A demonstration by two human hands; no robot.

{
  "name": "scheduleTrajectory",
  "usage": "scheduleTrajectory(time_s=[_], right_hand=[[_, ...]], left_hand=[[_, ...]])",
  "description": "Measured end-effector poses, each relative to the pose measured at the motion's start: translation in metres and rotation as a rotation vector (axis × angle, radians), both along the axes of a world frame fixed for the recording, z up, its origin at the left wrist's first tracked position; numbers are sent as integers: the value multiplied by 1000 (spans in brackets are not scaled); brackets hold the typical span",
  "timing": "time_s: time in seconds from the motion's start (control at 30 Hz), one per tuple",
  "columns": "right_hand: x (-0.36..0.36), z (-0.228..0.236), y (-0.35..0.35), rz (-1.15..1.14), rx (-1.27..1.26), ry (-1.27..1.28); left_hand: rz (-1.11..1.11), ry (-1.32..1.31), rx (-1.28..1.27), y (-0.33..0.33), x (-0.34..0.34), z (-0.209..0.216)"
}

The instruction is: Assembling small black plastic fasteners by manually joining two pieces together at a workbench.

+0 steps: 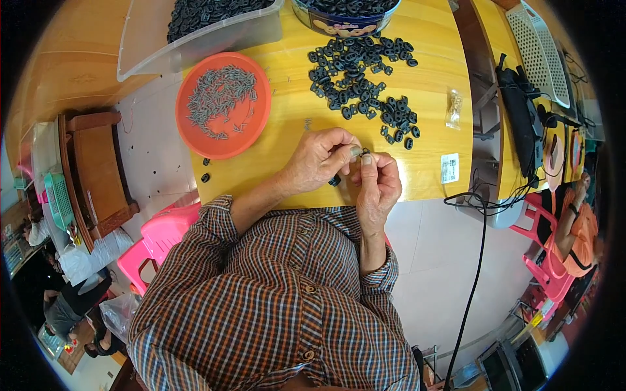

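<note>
Both hands meet over the near edge of the yellow table. My right hand pinches a small black two-holed oval piece between thumb and fingers. My left hand is closed in a pinch against it; whatever its fingertips hold is too small to make out. Another black piece lies partly hidden beneath the hands. Ahead of them spreads a loose pile of similar black oval pieces. To the left, a round orange-red dish carries many short, thin grey metal pieces.
A clear plastic bin and a round tub, both full of black pieces, stand at the far side. A small clear packet and a white label lie right. A black cable hangs beside me. Other people sit nearby.
</note>
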State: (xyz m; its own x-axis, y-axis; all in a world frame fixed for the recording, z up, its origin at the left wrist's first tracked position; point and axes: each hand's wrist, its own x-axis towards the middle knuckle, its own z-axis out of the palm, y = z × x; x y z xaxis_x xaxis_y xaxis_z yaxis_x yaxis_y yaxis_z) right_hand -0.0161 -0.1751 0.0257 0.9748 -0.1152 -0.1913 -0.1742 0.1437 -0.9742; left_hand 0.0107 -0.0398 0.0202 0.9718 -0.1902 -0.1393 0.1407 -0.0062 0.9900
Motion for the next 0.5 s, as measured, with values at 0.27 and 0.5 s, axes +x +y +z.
scheduleTrajectory(time_s=[0.27,0.5], right_hand=[[-2,-5,-1,24,-164,-75],[4,-6,-2,-57,215,96]], left_hand=[[4,21,-26,-1,-3,-3],[38,87,-218,-5,-2,-2]])
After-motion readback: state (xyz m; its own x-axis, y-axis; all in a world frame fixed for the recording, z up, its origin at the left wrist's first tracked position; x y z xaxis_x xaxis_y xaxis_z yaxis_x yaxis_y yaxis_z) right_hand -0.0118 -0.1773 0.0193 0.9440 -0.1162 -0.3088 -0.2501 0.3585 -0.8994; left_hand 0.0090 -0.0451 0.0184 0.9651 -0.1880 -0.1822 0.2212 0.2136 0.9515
